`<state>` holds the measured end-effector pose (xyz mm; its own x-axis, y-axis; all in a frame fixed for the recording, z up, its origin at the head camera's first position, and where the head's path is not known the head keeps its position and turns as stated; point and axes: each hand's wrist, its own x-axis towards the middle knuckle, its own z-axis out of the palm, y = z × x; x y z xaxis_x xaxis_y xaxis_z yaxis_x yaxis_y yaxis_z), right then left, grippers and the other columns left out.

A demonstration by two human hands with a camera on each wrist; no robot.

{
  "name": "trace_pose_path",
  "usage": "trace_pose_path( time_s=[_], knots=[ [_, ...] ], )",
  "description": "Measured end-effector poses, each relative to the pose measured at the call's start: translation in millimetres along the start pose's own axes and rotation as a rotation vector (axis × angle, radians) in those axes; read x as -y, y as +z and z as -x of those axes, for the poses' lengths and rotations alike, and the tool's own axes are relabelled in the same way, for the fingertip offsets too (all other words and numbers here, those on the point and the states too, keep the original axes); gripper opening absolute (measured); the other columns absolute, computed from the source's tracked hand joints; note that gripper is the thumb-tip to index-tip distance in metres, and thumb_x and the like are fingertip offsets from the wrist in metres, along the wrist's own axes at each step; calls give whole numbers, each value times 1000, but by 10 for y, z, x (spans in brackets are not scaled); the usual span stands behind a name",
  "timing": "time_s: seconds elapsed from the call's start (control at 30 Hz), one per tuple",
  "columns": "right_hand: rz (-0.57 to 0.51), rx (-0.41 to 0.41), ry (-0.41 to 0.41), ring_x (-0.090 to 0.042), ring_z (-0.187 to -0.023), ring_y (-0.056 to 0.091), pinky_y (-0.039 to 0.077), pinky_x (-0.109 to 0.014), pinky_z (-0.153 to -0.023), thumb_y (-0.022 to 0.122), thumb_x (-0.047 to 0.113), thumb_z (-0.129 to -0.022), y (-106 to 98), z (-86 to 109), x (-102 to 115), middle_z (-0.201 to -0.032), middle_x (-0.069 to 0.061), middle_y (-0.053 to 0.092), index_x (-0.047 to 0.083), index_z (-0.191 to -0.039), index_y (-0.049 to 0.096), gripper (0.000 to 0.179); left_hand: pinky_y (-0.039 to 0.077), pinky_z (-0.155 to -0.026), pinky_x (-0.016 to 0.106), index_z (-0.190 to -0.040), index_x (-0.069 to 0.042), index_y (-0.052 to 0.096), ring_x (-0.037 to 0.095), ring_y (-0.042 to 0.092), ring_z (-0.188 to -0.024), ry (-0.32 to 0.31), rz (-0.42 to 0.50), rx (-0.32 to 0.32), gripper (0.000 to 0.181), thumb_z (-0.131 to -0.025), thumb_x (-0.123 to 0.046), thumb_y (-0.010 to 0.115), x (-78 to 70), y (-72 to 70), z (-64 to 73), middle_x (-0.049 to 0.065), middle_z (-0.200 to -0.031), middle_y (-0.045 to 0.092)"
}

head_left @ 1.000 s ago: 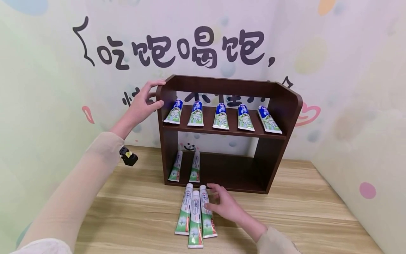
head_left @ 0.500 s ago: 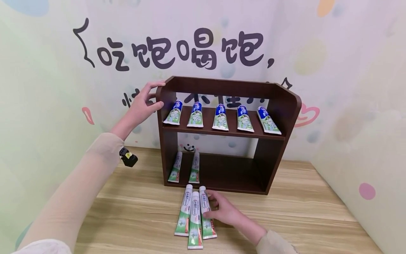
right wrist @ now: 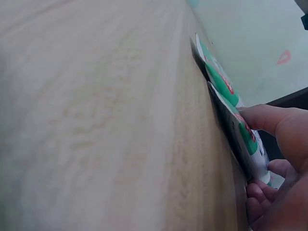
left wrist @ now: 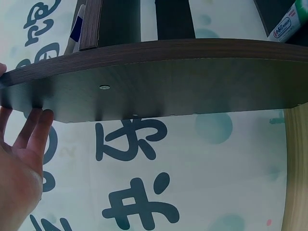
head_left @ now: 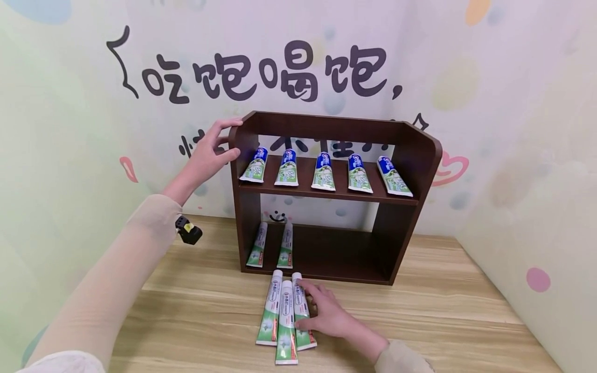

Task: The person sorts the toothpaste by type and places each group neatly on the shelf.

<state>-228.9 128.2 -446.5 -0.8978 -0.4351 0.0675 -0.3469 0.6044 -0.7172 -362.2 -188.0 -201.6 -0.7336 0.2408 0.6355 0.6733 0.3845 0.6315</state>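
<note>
My left hand [head_left: 207, 155] holds the upper left side of a dark brown two-tier shelf rack [head_left: 336, 196], thumb at the front edge. In the left wrist view its fingertips [left wrist: 46, 117] touch the panel's outer face. Three white-and-green toothpaste tubes lie together before the rack: a left tube [head_left: 269, 316], a middle tube [head_left: 286, 336] and a right tube [head_left: 305, 338]. My right hand [head_left: 328, 315] pinches the right tube, its thumb and fingers at opposite edges. The right wrist view has the thumb [right wrist: 264, 117] on the tube's face and other fingers curled by its side.
Several blue-and-green toothpaste tubes [head_left: 323, 173] stand in a row on the upper tier. Two white-and-green tubes [head_left: 286, 248] lean at the left of the lower tier. The rack stands on a wooden table [head_left: 205, 311] before a printed wall [head_left: 503, 171].
My right hand has come down and left onto the right tube, and its fingers have closed around it. My left hand stays on the rack.
</note>
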Motion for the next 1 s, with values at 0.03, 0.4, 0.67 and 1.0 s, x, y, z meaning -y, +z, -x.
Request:
trace_pose_path(
  time_s=[0.03,0.4,0.67,1.0],
  knots=[
    [-2,4,0,-54,-137,32,29,-74,-106,85,28,-71,-1,0,5,-146,-31,42,16,-150,39,92,49,-85,15,-145,-22,43,36,53,-128,3,-3,-1,54,-94,-9,58,5,-1,-2,-5,-160,35],
    [47,45,7,-11,-85,51,44,-22,-72,84,19,-72,-38,-19,121,-106,-7,54,8,-150,40,90,49,-86,16,-145,-22,43,35,53,-129,2,-2,4,54,-94,-9,58,15,-10,-8,-6,-160,35],
    [115,72,31,-10,-83,57,49,-25,-70,84,17,-69,-63,-62,202,-95,-5,64,8,-148,41,91,49,-86,16,-145,-22,43,35,53,-130,-5,-18,7,54,-94,-10,58,2,-8,-2,-6,-160,34],
    [54,115,34,-8,-72,58,47,-24,-64,81,16,-70,-86,-86,187,-82,-1,66,13,-147,41,87,49,-89,19,-146,-24,42,33,52,-130,-7,-25,4,54,-95,-13,58,7,-12,-4,-8,-160,34]
  ],
)
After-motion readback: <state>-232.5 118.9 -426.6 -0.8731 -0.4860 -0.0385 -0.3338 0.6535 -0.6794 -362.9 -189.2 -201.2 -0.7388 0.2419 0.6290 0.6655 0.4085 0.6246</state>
